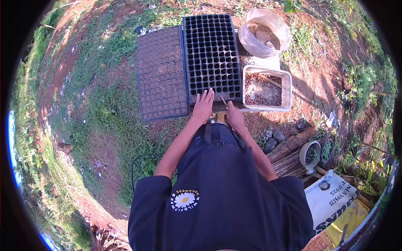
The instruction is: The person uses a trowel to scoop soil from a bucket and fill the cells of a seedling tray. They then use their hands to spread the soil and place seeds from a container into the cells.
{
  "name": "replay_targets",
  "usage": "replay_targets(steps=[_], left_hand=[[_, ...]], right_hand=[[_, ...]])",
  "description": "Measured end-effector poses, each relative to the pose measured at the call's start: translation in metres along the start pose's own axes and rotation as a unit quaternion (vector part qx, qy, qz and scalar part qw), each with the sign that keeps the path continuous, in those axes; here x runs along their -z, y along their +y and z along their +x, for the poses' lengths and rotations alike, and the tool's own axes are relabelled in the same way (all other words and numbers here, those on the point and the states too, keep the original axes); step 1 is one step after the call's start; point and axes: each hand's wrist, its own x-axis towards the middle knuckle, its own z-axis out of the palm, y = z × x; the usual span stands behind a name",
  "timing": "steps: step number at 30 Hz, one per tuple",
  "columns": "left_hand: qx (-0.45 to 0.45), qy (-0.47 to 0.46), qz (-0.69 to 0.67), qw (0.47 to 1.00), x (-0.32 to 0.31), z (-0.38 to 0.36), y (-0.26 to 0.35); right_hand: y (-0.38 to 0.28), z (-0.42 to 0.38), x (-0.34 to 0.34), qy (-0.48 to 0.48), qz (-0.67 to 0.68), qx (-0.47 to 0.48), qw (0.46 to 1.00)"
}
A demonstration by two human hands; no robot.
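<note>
Two hands (203, 108) (235, 116), stick (223, 100), tray edge (233, 96), open grass (109, 105)

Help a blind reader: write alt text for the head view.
A person's left hand lies over the near end of a dark-celled tray, and the right hand holds a thin tool there. A brown-filled tray sits left of it; a white basket and round tub stand to its right.

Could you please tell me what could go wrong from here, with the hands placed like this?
The stick in the right hand is close to the left hand; a slip might poke it.
The left hand rests on the near end of the dark tray; a push might shift it into the filled tray.
The basket stands near the right hand; a knock might spill its contents.
</note>
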Motion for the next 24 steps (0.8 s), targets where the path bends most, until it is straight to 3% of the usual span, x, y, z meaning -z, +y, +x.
replay_targets(steps=[3, 11, 13, 15, 17, 19, 21, 22, 24], left_hand=[[-0.002, 0.003, 0.009, 1.000, -0.002, 0.000, 0.000], [-0.020, -0.002, 0.059, 0.998, -0.002, -0.005, 0.002], [-0.019, 0.001, 0.049, 0.999, -0.001, -0.006, 0.003], [-0.018, -0.012, 0.037, 0.999, -0.001, -0.007, 0.004], [-0.015, -0.007, 0.022, 1.000, -0.002, -0.007, 0.005], [-0.013, -0.004, 0.006, 1.000, -0.002, -0.007, 0.005], [-0.012, -0.006, 0.005, 1.000, -0.002, -0.007, 0.005], [-0.013, -0.005, 0.005, 1.000, -0.001, -0.007, 0.005], [-0.006, -0.005, -0.005, 1.000, -0.001, -0.007, 0.005]], right_hand=[[0.002, 0.001, 0.004, 0.056, -0.015, -0.033, 0.998], [0.000, -0.015, 0.027, 0.107, 0.070, -0.010, 0.992], [-0.012, -0.023, 0.041, 0.110, 0.119, -0.096, 0.982], [-0.009, -0.030, 0.045, 0.147, 0.122, -0.125, 0.974], [-0.002, -0.033, 0.047, 0.303, 0.129, -0.178, 0.928], [0.010, -0.031, 0.051, 0.324, 0.144, -0.228, 0.907], [0.028, -0.020, 0.048, 0.429, 0.140, -0.354, 0.819], [0.023, -0.022, 0.064, 0.347, 0.243, -0.396, 0.815], [0.040, -0.014, 0.062, 0.331, 0.205, -0.410, 0.825]])
